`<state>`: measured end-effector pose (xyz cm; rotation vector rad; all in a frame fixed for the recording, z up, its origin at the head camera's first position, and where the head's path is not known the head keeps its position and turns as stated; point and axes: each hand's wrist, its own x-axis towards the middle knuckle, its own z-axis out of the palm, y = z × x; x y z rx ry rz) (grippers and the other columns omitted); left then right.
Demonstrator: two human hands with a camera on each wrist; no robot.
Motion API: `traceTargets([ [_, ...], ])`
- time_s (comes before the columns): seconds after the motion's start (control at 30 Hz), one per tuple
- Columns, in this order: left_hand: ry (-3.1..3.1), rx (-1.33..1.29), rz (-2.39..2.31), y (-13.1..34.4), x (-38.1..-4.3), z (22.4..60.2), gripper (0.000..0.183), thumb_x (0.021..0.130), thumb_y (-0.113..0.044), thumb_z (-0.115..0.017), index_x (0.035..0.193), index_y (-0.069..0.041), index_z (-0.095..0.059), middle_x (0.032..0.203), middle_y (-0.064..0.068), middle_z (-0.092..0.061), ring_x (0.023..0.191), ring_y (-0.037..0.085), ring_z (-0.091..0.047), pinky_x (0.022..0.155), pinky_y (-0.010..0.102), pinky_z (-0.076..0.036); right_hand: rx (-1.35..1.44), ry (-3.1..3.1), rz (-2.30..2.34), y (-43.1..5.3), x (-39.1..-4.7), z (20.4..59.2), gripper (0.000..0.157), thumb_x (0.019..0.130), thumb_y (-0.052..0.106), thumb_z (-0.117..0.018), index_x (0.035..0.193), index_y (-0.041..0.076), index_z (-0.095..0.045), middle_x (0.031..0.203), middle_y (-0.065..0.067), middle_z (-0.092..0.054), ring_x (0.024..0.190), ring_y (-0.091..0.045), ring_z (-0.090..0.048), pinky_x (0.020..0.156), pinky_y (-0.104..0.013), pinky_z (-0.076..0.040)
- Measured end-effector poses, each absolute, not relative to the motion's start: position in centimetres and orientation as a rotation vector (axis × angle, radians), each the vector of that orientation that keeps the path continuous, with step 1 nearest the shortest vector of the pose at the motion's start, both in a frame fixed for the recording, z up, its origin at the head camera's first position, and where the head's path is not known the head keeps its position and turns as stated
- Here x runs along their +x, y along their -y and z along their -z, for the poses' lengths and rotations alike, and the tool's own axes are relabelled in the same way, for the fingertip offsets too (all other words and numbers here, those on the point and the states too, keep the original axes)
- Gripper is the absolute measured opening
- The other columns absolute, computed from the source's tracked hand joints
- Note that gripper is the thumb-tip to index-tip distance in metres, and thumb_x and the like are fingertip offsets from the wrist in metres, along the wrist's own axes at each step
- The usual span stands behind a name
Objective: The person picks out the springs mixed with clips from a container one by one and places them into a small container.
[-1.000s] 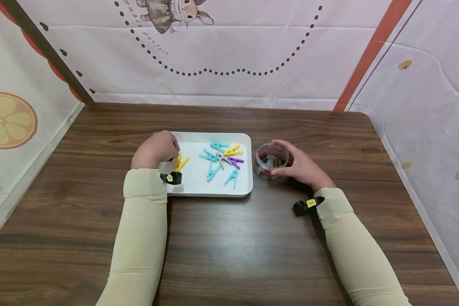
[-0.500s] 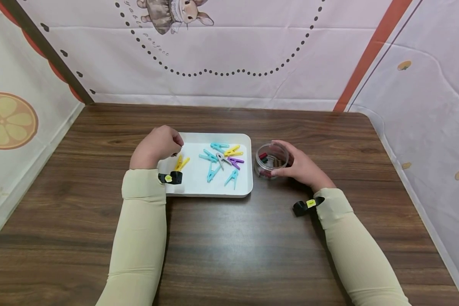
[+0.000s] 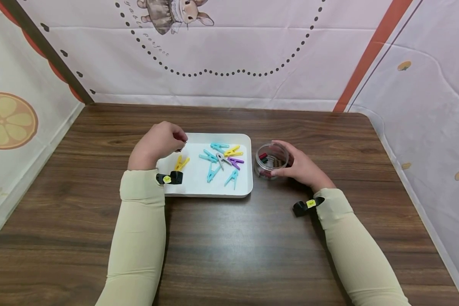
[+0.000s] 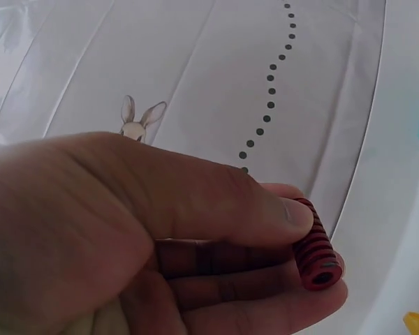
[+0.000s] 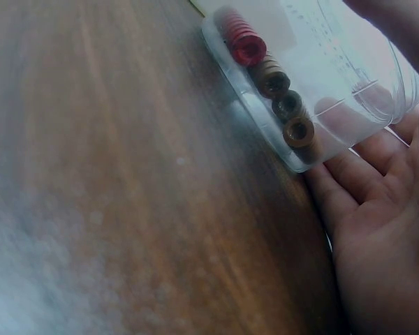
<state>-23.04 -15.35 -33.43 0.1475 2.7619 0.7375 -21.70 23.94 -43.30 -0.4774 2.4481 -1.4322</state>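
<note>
Between thumb and fingers my left hand [image 3: 157,142] pinches a red coil spring [image 4: 317,251], raised over the left end of a white tray [image 3: 191,187]. A yellow clothespin [image 3: 181,163] lies in the tray just below that hand. My right hand [image 3: 304,166] grips a clear round jar [image 3: 270,146] from its right side, the jar standing on the table beside the tray. Inside it are several springs: a red spring [image 5: 246,47], a brown spring [image 5: 298,131] and a dark green one [image 5: 288,105] show through the wall.
Toward the tray's right end lie several more clothespins: blue clothespins [image 3: 213,172], a yellow one [image 3: 233,151], a purple one [image 3: 236,162] and a grey one [image 3: 221,160]. The brown wooden table [image 3: 229,255] meets patterned cloth [image 3: 229,51] at its back and sides.
My left hand has lifted and shifted slightly right and away from me with the spring, uncovering more of the yellow clothespin. The right hand and the jar have stayed put.
</note>
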Motion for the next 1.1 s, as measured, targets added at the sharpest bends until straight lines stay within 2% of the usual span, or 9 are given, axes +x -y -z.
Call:
traceTargets([
  [0.13, -2.768, 0.15, -0.763, 15.1, -22.9, 33.2, 0.024, 0.092, -0.011, -0.056, 0.113, -0.007, -0.068, 0.105, 0.012, -0.066, 0.09, 0.027, -0.06, 0.076, 0.037, -0.049, -0.462, -2.447, 1.42, -23.9, -21.7, 43.1, 0.087, 0.075, 0.025, -0.084, 0.147, 0.031, -0.035, 0.138, -0.001, -0.053, 0.129, -0.017, -0.047, 0.111, -0.046, -0.033],
  [0.3, -2.778, 0.186, -0.788, 14.9, -22.8, 33.0, 0.024, 0.092, -0.012, -0.056, 0.112, -0.007, -0.068, 0.105, 0.011, -0.066, 0.091, 0.026, -0.061, 0.078, 0.038, -0.049, -0.455, -2.441, 1.405, -23.4, -21.0, 41.9, 0.088, 0.076, 0.021, -0.083, 0.149, 0.022, -0.034, 0.14, -0.005, -0.052, 0.13, -0.021, -0.046, 0.112, -0.047, -0.033],
  [0.53, -2.771, 0.282, -0.819, 14.3, -23.0, 33.2, 0.021, 0.093, -0.013, -0.058, 0.11, -0.009, -0.069, 0.105, 0.009, -0.066, 0.093, 0.025, -0.059, 0.082, 0.038, -0.05, -0.461, -2.449, 1.385, -22.9, -20.2, 40.5, 0.087, 0.077, 0.022, -0.082, 0.149, 0.017, -0.034, 0.138, -0.008, -0.053, 0.129, -0.022, -0.048, 0.111, -0.047, -0.034],
  [0.67, -2.76, 0.356, -0.832, 13.9, -23.1, 33.4, 0.019, 0.093, -0.012, -0.059, 0.11, -0.01, -0.069, 0.105, 0.009, -0.067, 0.093, 0.024, -0.059, 0.083, 0.038, -0.051, -0.46, -2.449, 1.394, -23.3, -20.9, 41.6, 0.088, 0.076, 0.021, -0.083, 0.149, 0.019, -0.033, 0.139, -0.007, -0.052, 0.13, -0.022, -0.047, 0.111, -0.047, -0.034],
  [0.87, -2.755, 0.385, -0.853, 13.4, -23.2, 33.5, 0.019, 0.093, -0.013, -0.061, 0.11, -0.011, -0.069, 0.105, 0.007, -0.067, 0.094, 0.023, -0.059, 0.084, 0.038, -0.052, -0.463, -2.46, 1.407, -23.9, -21.7, 43.2, 0.088, 0.075, 0.026, -0.084, 0.147, 0.031, -0.035, 0.137, 0.0, -0.054, 0.128, -0.017, -0.048, 0.111, -0.046, -0.034],
  [1.1, -2.751, 0.43, -0.896, 12.8, -23.2, 33.4, 0.018, 0.092, -0.013, -0.062, 0.109, -0.013, -0.07, 0.104, 0.005, -0.067, 0.095, 0.021, -0.06, 0.085, 0.037, -0.052, -0.496, -2.466, 1.418, -24.0, -21.7, 43.3, 0.087, 0.073, 0.032, -0.085, 0.146, 0.032, -0.036, 0.136, 0.001, -0.055, 0.127, -0.015, -0.049, 0.11, -0.046, -0.034],
])
